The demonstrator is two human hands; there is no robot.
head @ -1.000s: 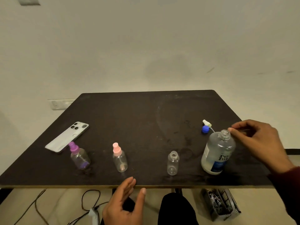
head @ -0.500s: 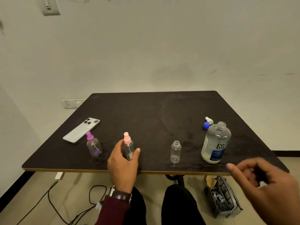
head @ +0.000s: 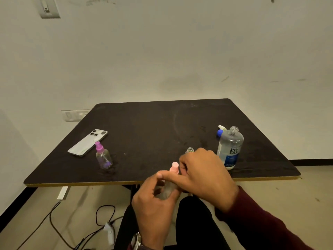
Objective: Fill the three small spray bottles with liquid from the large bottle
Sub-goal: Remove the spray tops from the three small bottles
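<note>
My left hand [head: 155, 201] grips the clear body of the pink-capped spray bottle [head: 174, 167], held off the table just in front of its near edge. My right hand [head: 203, 175] is closed around that bottle's pink cap. Behind my right hand only the open neck of the uncapped small bottle [head: 190, 150] shows. The purple-capped spray bottle [head: 103, 156] stands upright at the left. The large clear bottle [head: 230, 148] with a blue label stands open at the right, its blue-and-white spray top [head: 220, 130] lying behind it.
A white phone [head: 88, 142] lies face down at the table's left, close to the purple-capped bottle. The dark table [head: 153, 123] ends in a yellow front edge. Cables and a plug lie on the floor below, beside my knees.
My left hand has lifted the pink-capped bottle off the table toward me. My right hand came in from the right and closed on its cap.
</note>
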